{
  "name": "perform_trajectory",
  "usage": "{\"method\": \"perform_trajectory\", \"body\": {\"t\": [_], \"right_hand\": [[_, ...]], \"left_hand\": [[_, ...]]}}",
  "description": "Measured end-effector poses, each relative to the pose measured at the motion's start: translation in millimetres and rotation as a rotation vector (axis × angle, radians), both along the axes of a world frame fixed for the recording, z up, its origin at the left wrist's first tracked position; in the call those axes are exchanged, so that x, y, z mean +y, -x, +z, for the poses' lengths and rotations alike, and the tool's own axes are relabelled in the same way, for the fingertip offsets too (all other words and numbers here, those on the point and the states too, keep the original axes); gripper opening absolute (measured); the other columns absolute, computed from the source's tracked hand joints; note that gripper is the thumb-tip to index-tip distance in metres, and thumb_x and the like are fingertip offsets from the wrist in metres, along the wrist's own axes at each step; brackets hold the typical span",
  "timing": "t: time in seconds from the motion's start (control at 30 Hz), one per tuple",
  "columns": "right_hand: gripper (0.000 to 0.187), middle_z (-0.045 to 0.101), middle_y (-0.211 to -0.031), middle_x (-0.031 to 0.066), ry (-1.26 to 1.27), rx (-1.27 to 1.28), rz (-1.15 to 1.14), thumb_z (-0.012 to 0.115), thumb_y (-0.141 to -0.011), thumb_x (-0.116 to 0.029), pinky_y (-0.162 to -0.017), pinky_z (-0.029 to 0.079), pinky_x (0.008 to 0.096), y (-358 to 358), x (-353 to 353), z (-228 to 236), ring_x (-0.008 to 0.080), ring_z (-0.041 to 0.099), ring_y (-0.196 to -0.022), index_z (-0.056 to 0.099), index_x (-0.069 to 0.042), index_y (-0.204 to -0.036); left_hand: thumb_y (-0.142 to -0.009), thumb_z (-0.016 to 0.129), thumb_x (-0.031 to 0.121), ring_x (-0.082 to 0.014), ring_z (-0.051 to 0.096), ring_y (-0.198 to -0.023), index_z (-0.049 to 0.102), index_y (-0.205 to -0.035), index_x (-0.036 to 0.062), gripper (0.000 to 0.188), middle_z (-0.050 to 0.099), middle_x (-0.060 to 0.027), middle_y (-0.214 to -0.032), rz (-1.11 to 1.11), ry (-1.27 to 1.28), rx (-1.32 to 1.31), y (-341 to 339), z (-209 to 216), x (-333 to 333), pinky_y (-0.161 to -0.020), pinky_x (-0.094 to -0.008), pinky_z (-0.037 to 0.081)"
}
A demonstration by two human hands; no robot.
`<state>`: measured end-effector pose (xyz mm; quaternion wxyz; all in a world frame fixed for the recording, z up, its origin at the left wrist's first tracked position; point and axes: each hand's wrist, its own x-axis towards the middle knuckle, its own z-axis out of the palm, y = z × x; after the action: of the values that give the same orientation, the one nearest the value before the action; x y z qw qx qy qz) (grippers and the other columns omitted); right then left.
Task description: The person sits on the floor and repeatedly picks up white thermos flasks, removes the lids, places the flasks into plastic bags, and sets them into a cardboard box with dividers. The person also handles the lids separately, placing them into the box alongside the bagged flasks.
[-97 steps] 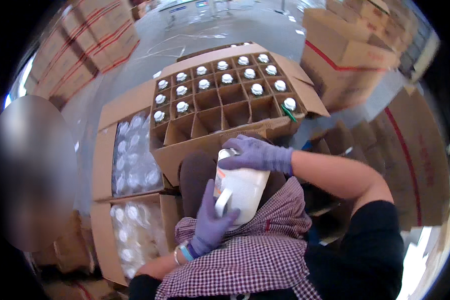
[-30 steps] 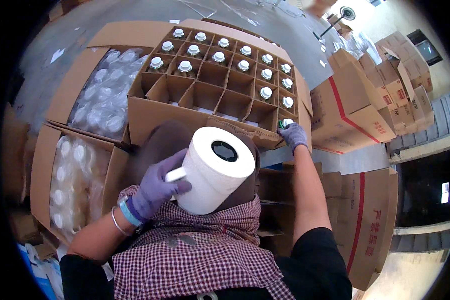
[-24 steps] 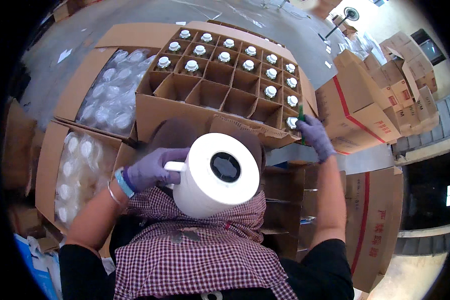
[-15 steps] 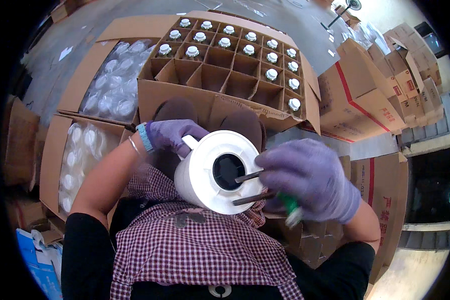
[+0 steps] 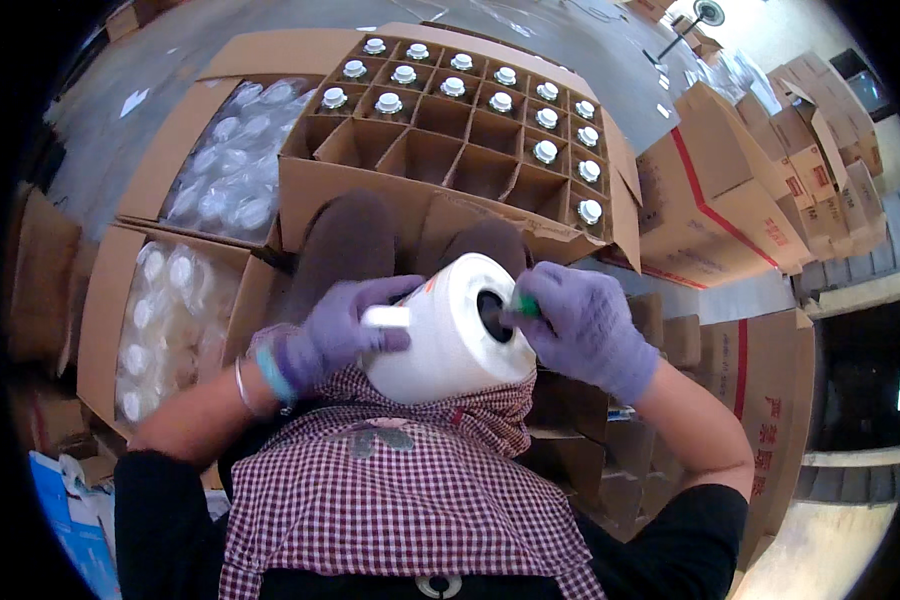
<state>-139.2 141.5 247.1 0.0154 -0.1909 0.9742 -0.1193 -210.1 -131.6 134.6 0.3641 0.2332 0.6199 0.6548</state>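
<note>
In my lap lies a white insulated jug [image 5: 425, 345], tilted so its round dark mouth points to the right. My left hand [image 5: 345, 325], in a purple glove, is closed around the jug's handle on its left side. At the mouth, my gloved right hand [image 5: 585, 325] is closed on a hand tool with a green part [image 5: 527, 306]. The tool's dark end reaches into the opening. Most of the tool is hidden by my fingers, so its exact kind does not show.
Ahead stands a divided cardboard carton [image 5: 440, 165] with several white-capped bottles in its compartments. To the left are two open boxes with plastic-wrapped white-topped items [image 5: 160, 310]. Large cartons [image 5: 715, 195] stand at right; a cardboard divider [image 5: 640, 465] is below my right hand.
The jug has turned from facing up at me to tilting right, and my left hand has come lower. My right hand has brought the tool's end into the jug's mouth.
</note>
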Motion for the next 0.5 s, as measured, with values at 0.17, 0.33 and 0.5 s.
{"method": "perform_trajectory", "body": {"t": [0.17,0.33,0.5], "right_hand": [[0.024,0.066,-0.083,0.0168,0.243,0.050,-0.206,0.069,-0.091,-0.027,-0.070,0.051,0.0447,43,0,-28,0.0344,0.066,-0.077,0.067,-0.004,-0.093],[0.023,0.070,-0.094,0.0160,0.422,0.326,-0.611,0.065,-0.096,-0.023,-0.075,0.052,0.0401,98,96,-89,0.0308,0.066,-0.083,0.069,-0.006,-0.110],[0.049,0.070,-0.112,0.0222,-0.124,0.047,-0.935,0.058,-0.094,-0.041,-0.087,0.049,0.0520,98,204,-141,0.0424,0.066,-0.103,0.059,-0.016,-0.136]], "left_hand": [[-0.085,0.075,0.030,-0.0270,0.063,-0.119,0.030,-0.155,0.0005,0.088,0.063,-0.0213,-0.131,0.294,0.209,0.226,-44,-4,5,-0.104,-0.0384,0.047],[-0.095,0.068,0.021,-0.0168,0.048,-0.130,0.027,-0.157,0.0031,0.076,0.049,-0.0073,-0.143,0.319,-0.278,-0.310,-16,-3,5,-0.110,-0.0345,0.041],[-0.090,0.072,0.018,-0.0151,0.059,-0.103,0.040,-0.153,0.0069,0.072,0.063,-0.0065,-0.117,0.282,0.014,-0.036,14,-2,-73,-0.096,-0.0313,0.049]]}}
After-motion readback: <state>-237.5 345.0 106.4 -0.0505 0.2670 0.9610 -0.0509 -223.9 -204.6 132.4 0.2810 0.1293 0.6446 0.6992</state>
